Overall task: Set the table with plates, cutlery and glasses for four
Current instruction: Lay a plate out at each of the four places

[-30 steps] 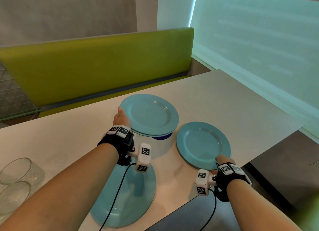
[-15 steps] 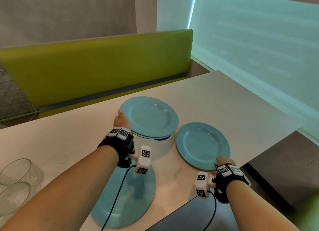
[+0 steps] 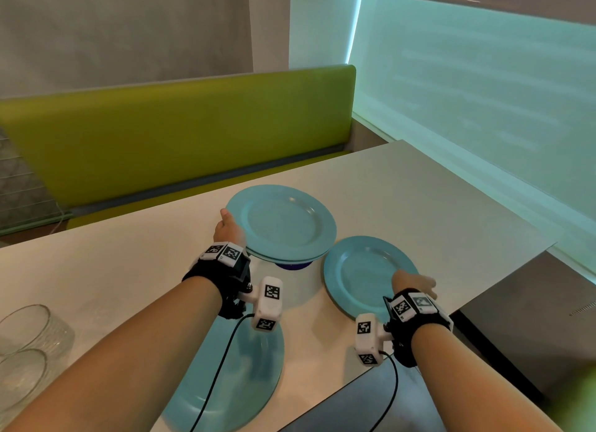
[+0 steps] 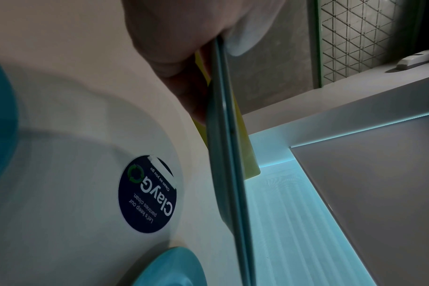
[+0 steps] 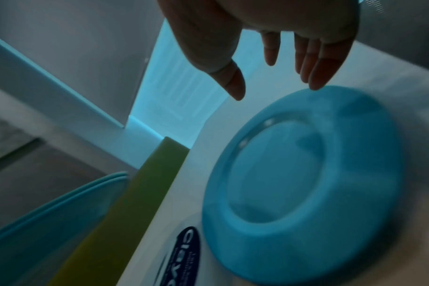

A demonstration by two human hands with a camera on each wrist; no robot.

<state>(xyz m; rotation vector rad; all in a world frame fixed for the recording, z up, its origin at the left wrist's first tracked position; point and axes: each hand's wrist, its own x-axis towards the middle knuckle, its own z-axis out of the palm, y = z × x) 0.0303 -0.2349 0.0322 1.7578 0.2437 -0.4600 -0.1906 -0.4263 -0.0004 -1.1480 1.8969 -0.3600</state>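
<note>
My left hand (image 3: pixel 229 227) pinches the left rim of a stack of two blue plates (image 3: pixel 283 225) and holds it just above the white table (image 3: pixel 419 199). The left wrist view shows the thumb and fingers (image 4: pixel 184 81) clamped on both plate edges (image 4: pixel 224 135). A third blue plate (image 3: pixel 361 270) lies on the table at the right. My right hand (image 3: pixel 419 285) hovers over its near rim, fingers (image 5: pixel 316 77) straight and spread, holding nothing above that plate (image 5: pixel 294 183). A fourth blue plate (image 3: pixel 238 377) lies by the near edge under my left forearm.
Two clear glasses (image 3: pixel 25 338) stand at the near left of the table. A round dark-blue sticker (image 3: pixel 294 266) lies on the tabletop under the held stack. A green bench (image 3: pixel 180 135) runs along the far side. The table's edge drops off right behind the right plate.
My right hand has left the right plate's near rim and moved forward above it with fingers spread. The left hand still holds the stack, shifted slightly away from me.
</note>
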